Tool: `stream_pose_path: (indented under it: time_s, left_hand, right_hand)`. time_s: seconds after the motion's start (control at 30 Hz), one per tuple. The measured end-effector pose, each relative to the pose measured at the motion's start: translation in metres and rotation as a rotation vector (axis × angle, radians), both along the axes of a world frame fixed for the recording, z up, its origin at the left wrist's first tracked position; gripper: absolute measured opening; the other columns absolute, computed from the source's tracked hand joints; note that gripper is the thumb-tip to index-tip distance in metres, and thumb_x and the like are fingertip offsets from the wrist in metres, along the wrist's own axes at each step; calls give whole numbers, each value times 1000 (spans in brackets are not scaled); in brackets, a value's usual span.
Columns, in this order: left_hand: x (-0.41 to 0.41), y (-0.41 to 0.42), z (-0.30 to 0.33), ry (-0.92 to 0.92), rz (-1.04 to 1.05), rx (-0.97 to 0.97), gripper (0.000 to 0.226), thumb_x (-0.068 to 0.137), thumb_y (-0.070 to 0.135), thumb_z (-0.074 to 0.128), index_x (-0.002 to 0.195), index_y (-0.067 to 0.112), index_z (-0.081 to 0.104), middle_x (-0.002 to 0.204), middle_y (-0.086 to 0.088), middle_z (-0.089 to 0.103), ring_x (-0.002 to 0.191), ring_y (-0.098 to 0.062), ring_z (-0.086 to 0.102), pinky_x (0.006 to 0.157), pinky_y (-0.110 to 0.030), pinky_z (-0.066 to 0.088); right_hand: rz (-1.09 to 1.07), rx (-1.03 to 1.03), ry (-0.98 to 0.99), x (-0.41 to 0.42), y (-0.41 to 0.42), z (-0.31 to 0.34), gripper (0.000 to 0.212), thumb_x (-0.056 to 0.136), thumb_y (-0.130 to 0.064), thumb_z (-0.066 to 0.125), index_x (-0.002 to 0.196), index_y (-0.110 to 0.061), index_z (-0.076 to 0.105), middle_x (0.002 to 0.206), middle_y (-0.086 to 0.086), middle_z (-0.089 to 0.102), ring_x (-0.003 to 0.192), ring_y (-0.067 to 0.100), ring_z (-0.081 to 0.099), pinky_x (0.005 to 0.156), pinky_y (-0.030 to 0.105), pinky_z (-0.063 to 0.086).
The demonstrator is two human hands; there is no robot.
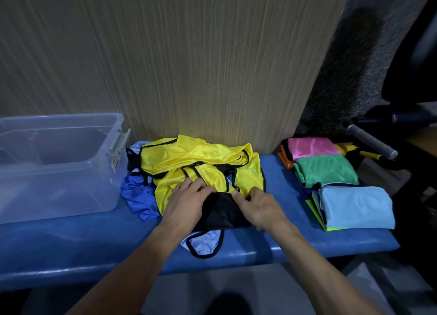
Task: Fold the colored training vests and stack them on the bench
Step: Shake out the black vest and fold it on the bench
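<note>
I start from the tabletop (71, 248), the blue padded bench running left to right under the wood-grain wall. A clear plastic bin (59, 163) sits at its left end, and the folded vests are laid out toward its right end: a pink one (312, 146) at the back edge, a green one (326, 170) in front of it, and a light blue one (354, 205) nearest the front edge, over a lime layer.

In the middle lies the unfolded heap, with the yellow vests (196, 158) spread from the back edge forward and a royal blue vest (137, 196) bunched at their left.

The piece I am working is the black vest (222, 213), lying in front of the yellow ones, near the front edge, on top of a pale blue vest (203, 243) whose black-trimmed loop hangs over that edge.

My left hand (186, 201) rests on the black vest's left side, its grip nearly flat with the fingers spread forward onto the yellow cloth. My right hand (257, 208) is at the vest's back right corner, its grip curled and seemingly pinching the fabric, though the fingertips are partly hidden.

The vest lies directly between both hands, its long axis roughly left to right. The stack is to the right, so I judge the right hand nearer for the carry.
</note>
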State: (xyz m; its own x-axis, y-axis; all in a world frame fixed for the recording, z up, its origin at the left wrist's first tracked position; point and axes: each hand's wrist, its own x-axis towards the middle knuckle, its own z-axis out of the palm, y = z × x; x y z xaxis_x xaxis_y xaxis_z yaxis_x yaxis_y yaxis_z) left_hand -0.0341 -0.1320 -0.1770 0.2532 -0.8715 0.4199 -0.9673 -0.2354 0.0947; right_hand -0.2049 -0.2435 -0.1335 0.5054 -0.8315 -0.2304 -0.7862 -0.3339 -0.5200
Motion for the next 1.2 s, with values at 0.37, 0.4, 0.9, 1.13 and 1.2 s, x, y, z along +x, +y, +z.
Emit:
stream_pose_path:
  time_s: [0.37,0.4,0.9,1.13,1.2]
  left_hand:
    - [-3,7,-1,156,-96,26,47,91,1,52,128,27,64,107,4,56,95,-21,47,78,-37,45]
    - [-3,8,-1,167,-101,24,46,90,3,49,127,26,64,106,4,56,94,-21,46,79,-37,46]
    - [-18,0,-9,81,-179,89,46,87,25,23,114,24,59,102,9,52,92,-16,49,81,-30,40]
    - [-13,-44,25,206,-236,80,28,87,21,43,101,29,66,91,16,57,90,-13,47,83,-36,40]
    - [-8,-68,34,249,-258,36,25,88,22,48,102,29,67,95,15,57,94,-14,50,83,-38,44]
  right_hand:
    - [-151,225,-281,-7,3,11,46,89,-50,70,105,-10,55,104,8,62,66,22,66,43,24,47]
    - [-162,269,-308,-7,2,11,43,89,-49,70,101,-10,55,100,8,63,68,20,64,44,24,47]
    - [-49,520,-156,-20,-25,18,57,86,-56,73,110,-7,55,102,11,66,73,21,63,47,25,52]
    - [39,176,-297,-24,-46,9,66,65,-59,84,121,-30,64,114,-5,62,105,15,63,81,35,59]
    - [79,156,-311,-27,-54,6,69,55,-67,82,111,-30,69,108,-4,70,102,15,67,89,40,57]
